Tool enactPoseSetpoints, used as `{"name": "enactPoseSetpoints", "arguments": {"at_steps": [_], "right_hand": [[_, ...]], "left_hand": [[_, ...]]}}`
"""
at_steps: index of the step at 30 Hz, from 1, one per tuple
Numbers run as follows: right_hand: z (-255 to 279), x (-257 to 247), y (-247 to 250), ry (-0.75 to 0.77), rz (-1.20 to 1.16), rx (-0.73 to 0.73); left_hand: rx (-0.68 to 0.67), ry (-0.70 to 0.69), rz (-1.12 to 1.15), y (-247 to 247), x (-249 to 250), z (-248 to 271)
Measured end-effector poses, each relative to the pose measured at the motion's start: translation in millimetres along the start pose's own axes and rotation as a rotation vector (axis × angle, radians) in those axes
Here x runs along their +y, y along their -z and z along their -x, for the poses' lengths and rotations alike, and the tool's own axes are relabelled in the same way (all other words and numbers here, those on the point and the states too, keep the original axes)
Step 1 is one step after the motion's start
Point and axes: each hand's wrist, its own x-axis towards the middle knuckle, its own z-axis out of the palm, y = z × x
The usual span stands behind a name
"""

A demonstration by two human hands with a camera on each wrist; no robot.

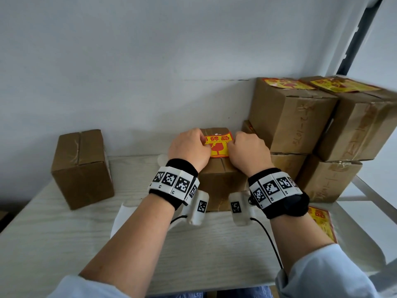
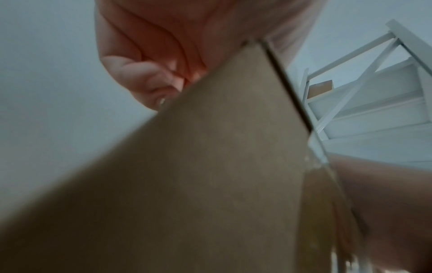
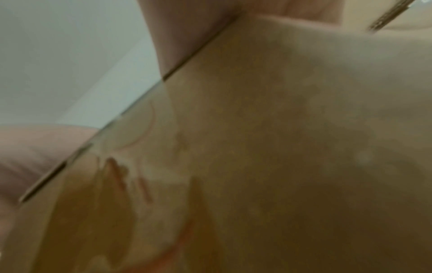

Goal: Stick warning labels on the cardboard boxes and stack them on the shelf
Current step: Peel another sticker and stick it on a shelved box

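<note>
Both my hands are down on the box [image 1: 217, 179] at the back edge of the table [image 1: 64, 233], middle of it. My left hand [image 1: 189, 150] and right hand [image 1: 249, 152] have fingers curled, pressing the red-and-yellow warning label [image 1: 219, 145] onto the box top from either side. An unlabelled box [image 1: 82, 168] stands well apart toward the table's left edge. Labelled boxes [image 1: 290, 117] are stacked on the shelf [image 1: 365, 190] at right.
</note>
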Motion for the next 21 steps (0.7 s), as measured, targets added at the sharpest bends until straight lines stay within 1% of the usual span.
{"name": "enactPoseSetpoints", "arguments": {"at_steps": [5, 8, 10, 12, 16, 19, 21], "right_hand": [[2, -4, 1, -0.013, 0.082, 0.029], [5, -6, 3, -0.028, 0.142, 0.058], [7, -6, 4, -0.062, 0.16, 0.061], [8, -4, 5, -0.108, 0.148, 0.038], [7, 4, 6, -0.175, -0.014, -0.033], [16, 10, 8, -0.155, -0.064, 0.03], [25, 14, 8, -0.152, -0.07, 0.035]], "left_hand": [[-0.007, -0.07, -0.11, -1, 2, 3], [-0.025, -0.07, -0.152, -1, 1, 6], [-0.069, -0.051, -0.155, 0, -3, 8], [-0.134, -0.039, -0.121, 1, -7, 9], [-0.222, -0.034, -0.001, 6, -10, 15], [-0.245, -0.027, 0.053, 8, -12, 20], [-0.262, -0.027, 0.099, 3, -14, 23]]}}
